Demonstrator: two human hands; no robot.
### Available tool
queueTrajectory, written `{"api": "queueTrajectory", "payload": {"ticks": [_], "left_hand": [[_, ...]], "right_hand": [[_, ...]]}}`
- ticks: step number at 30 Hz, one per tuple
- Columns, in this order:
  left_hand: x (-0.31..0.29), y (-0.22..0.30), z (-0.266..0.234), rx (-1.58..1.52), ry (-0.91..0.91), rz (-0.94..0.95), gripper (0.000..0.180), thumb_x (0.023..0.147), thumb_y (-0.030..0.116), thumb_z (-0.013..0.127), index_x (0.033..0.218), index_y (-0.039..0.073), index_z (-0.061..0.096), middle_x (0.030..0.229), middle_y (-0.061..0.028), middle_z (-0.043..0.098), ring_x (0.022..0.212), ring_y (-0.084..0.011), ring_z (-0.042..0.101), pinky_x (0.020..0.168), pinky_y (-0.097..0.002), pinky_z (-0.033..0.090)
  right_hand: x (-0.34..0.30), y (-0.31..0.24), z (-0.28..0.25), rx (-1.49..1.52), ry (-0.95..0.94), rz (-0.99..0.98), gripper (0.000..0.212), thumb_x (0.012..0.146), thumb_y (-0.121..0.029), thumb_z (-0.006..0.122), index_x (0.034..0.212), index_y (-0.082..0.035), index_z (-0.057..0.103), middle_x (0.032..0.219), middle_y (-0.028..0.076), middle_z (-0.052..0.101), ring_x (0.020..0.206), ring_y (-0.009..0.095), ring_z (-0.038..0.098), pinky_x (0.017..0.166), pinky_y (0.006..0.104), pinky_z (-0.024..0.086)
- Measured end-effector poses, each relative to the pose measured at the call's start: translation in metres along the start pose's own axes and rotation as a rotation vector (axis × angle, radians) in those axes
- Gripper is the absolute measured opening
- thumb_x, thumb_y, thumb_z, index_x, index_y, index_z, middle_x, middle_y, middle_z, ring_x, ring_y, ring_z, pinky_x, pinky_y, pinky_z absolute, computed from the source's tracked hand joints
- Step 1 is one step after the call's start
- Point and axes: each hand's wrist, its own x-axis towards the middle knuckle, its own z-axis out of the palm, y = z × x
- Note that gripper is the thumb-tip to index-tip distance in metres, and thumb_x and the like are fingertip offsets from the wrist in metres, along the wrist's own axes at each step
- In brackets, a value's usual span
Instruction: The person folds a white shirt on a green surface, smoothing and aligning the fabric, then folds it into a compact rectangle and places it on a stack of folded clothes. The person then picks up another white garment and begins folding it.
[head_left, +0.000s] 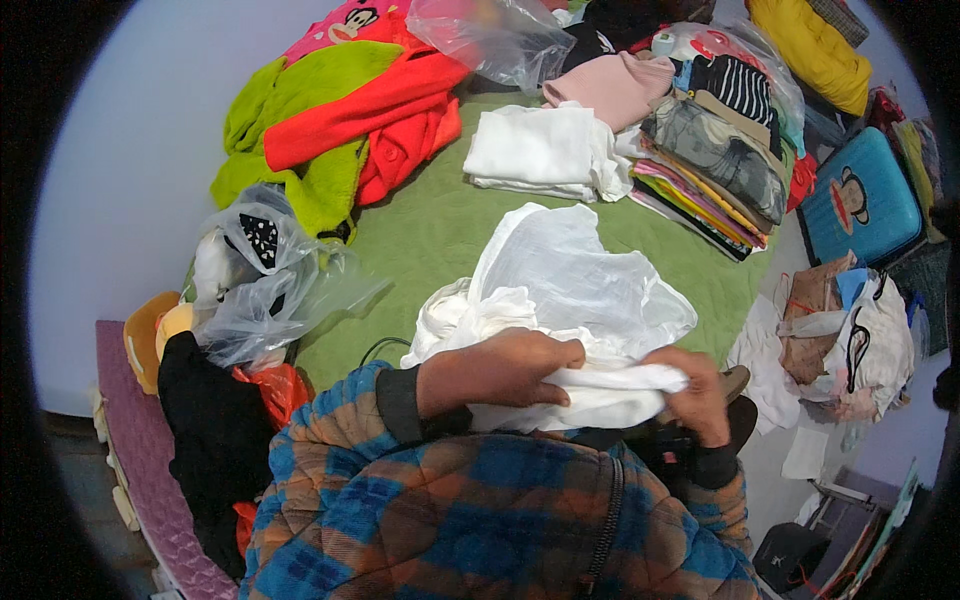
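Observation:
A white garment [575,280] lies loosely spread over the green bed cover in front of me, its near part gathered in my hands. My left hand [510,368] pinches a bunched fold of it between thumb and fingers. At the other end of that fold, my right hand [695,390] is closed around the cloth, its fingers partly hidden. The stretch of fabric between the hands is raised close to my body. Beyond it lies a folded stack of white cloth [535,145].
A pile of folded clothes [710,170] stands at the far right, near a blue case [860,200]. Red and green jackets [340,130] are heaped at the far left. Clear plastic bags [280,280] and black clothing [205,440] lie on the left. The green bed cover [400,240] spans the middle.

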Motion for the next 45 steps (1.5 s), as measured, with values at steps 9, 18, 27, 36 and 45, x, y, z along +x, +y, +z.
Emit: {"api": "queueTrajectory", "payload": {"ticks": [9, 18, 27, 36, 45], "left_hand": [[-0.047, -0.038, -0.031, 0.209, 0.294, -0.045, 0.027, 0.074, 0.021, 0.071, 0.088, 0.005, 0.056, 0.071, -0.0112, 0.052, 0.062, -0.0263, 0.051, 0.058, -0.0352, 0.042], [-0.055, -0.072, -0.055, 0.319, 0.678, -0.177, 0.014, 0.077, 0.010, 0.066, 0.082, 0.001, 0.057, 0.067, -0.0135, 0.054, 0.057, -0.0204, 0.051, 0.055, -0.0309, 0.042], [-0.044, -0.066, -0.053, -0.053, 0.455, -0.337, 0.020, 0.083, 0.017, 0.064, 0.094, 0.001, 0.058, 0.077, -0.0063, 0.058, 0.068, -0.0142, 0.051, 0.063, -0.0266, 0.043], [-0.044, -0.054, -0.032, 0.005, 0.236, -0.251, 0.028, 0.077, 0.013, 0.068, 0.101, 0.000, 0.060, 0.091, -0.0106, 0.062, 0.085, -0.0186, 0.058, 0.075, -0.0285, 0.044], [-0.033, -0.056, -0.037, -0.342, 0.731, -0.296, 0.018, 0.085, 0.009, 0.058, 0.102, 0.002, 0.059, 0.088, -0.0026, 0.061, 0.081, -0.0129, 0.054, 0.077, -0.0272, 0.044]], "right_hand": [[-0.036, 0.031, -0.078, -0.289, 0.747, -0.034, 0.016, 0.075, 0.002, 0.052, 0.088, 0.000, 0.061, 0.082, 0.004, 0.060, 0.079, 0.013, 0.056, 0.074, 0.0245, 0.043], [-0.049, 0.103, -0.095, -0.205, 0.819, 0.212, 0.016, 0.079, 0.000, 0.054, 0.093, 0.001, 0.062, 0.086, 0.002, 0.061, 0.081, 0.011, 0.054, 0.074, 0.0224, 0.042], [-0.069, 0.144, -0.103, -0.177, 0.612, 0.438, 0.019, 0.080, -0.004, 0.056, 0.098, 0.001, 0.062, 0.082, 0.005, 0.063, 0.076, 0.014, 0.055, 0.068, 0.0265, 0.045], [-0.006, 0.065, -0.036, -0.363, 0.273, 0.124, 0.048, 0.077, -0.014, 0.068, 0.119, 0.000, 0.050, 0.112, 0.020, 0.057, 0.101, 0.030, 0.057, 0.086, 0.0344, 0.046], [0.043, 0.037, 0.031, -0.132, 0.250, 0.113, 0.021, 0.085, -0.011, 0.060, 0.100, 0.003, 0.059, 0.081, 0.009, 0.063, 0.075, 0.009, 0.057, 0.065, 0.0259, 0.045]]}}
